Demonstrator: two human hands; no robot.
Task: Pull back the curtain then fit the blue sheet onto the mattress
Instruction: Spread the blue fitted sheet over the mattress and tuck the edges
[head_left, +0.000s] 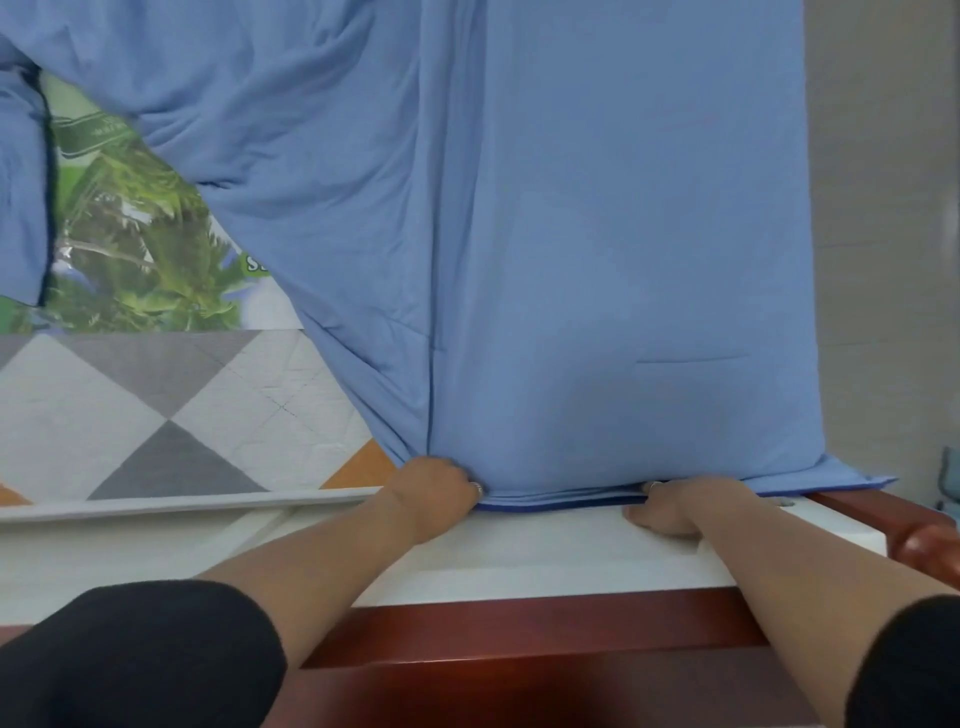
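Note:
The blue sheet (597, 249) lies spread over the right part of the mattress (156, 405), smooth on the right and bunched in folds toward the far left. The mattress top shows a grey and white diamond pattern and a green leafy print. My left hand (431, 488) grips the sheet's near hem at the mattress's near edge, fingers curled into the cloth. My right hand (670, 506) has its fingers tucked under the sheet's dark blue hem, between mattress and bed frame; the fingertips are hidden. No curtain is in view.
A white panel (519, 561) and a dark red wooden bed frame (519, 634) run along the near side. A light wall (883, 208) stands right of the bed. A loose blue fold (21, 197) hangs at the far left.

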